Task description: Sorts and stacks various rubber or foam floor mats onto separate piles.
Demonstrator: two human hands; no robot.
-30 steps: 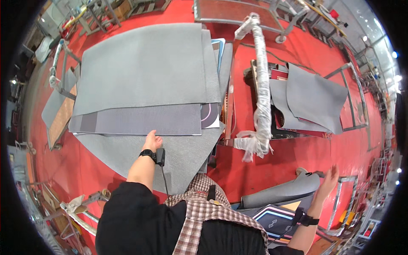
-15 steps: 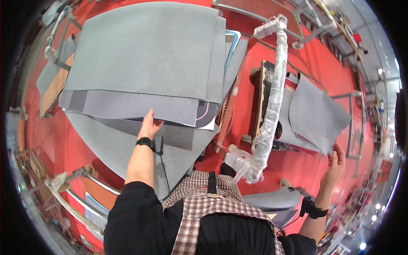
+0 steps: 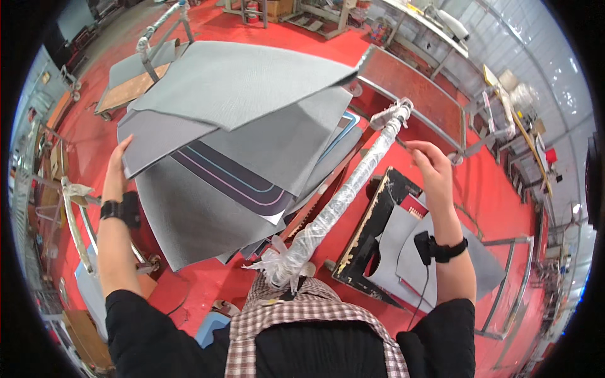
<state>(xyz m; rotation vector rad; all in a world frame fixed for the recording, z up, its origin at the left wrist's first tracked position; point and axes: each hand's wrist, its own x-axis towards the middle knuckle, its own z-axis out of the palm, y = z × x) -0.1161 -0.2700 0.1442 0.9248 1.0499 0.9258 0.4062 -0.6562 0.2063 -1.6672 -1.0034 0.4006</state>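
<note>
My left hand (image 3: 116, 165) grips the left edge of a purple-grey mat (image 3: 165, 135), its fingers partly hidden at the edge. A large light-grey sheet (image 3: 252, 79) overlaps that mat. Below them shows a dark mat with pink and blue curved stripes (image 3: 233, 179), lying on the grey sheets of the stack (image 3: 167, 211). My right hand (image 3: 435, 171) is raised to the right of a bar wrapped in clear plastic (image 3: 343, 205). Its fingers are bent but apart, with nothing visible between them.
Right of the wrapped bar, a low black-edged cart (image 3: 356, 242) carries loose grey sheets (image 3: 403, 252). A metal-framed trolley (image 3: 409, 94) stands farther back. Another cart with a brown board (image 3: 135, 88) is at the far left. The floor (image 3: 195, 302) is red.
My left hand has moved left with the purple-grey mat, uncovering more of the striped mat. The light-grey sheet has turned. My right hand has come away from the right-hand cart's sheets. The view has shifted.
</note>
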